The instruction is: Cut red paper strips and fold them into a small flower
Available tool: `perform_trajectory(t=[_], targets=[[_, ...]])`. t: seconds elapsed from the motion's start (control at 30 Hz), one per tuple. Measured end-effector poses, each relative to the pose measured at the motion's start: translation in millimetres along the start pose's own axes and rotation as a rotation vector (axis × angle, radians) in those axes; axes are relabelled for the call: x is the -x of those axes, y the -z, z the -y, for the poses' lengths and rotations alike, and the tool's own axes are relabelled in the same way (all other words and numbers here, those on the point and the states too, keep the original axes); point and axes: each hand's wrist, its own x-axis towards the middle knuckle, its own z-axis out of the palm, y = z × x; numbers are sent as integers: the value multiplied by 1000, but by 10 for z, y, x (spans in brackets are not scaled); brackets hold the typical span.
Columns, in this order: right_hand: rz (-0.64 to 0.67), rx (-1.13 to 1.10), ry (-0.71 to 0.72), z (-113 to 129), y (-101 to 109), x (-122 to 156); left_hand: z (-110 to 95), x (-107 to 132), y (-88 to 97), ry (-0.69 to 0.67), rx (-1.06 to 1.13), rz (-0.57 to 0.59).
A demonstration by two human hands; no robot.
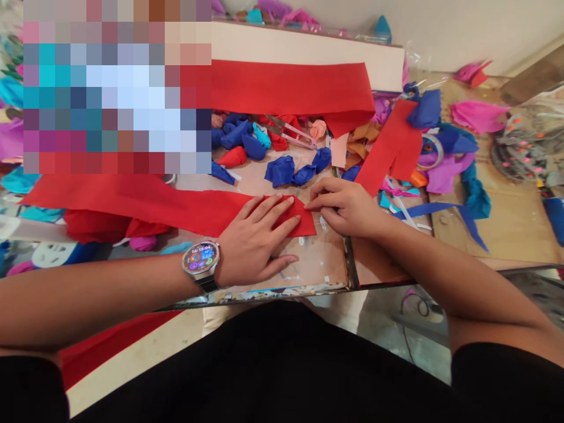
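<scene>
On the worktable (326, 264), from my head view, my left hand (255, 235) lies flat with fingers spread, pressing the red paper strip (145, 202). My right hand (346, 205) pinches its folded end. If my palm slides, I think the fold could go crooked. The strip's end lies under my left fingertips and touches my right ones.

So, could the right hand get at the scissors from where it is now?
Probably yes: the scissors lie uncovered just beyond the red strip, with only low blue crumpled wads between. The right hand pinches the strip's end, so it must let go first.
</scene>
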Motion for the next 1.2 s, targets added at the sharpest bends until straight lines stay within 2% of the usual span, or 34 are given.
perform_trajectory(t=[0.17, 0.3, 0.43, 0.63, 0.9, 1.2], targets=[[18, -24, 13, 22, 21, -14, -5, -2, 3, 1, -13, 2], [11, -25, 80, 24, 10, -28, -1, 1, 5, -4, -7, -4], [72, 43, 118, 39, 10, -35, 0, 2, 5, -3, -11, -2], [116, 80, 96, 64, 25, -35, -8, 0, 3, 2, -27, 9], [106, 82, 114, 51, 27, -26, -36, 21, 17, -29, -50, -30], [121, 51, 98, 47, 28, -35, -24, 13, 1, -42, -54, -14]])
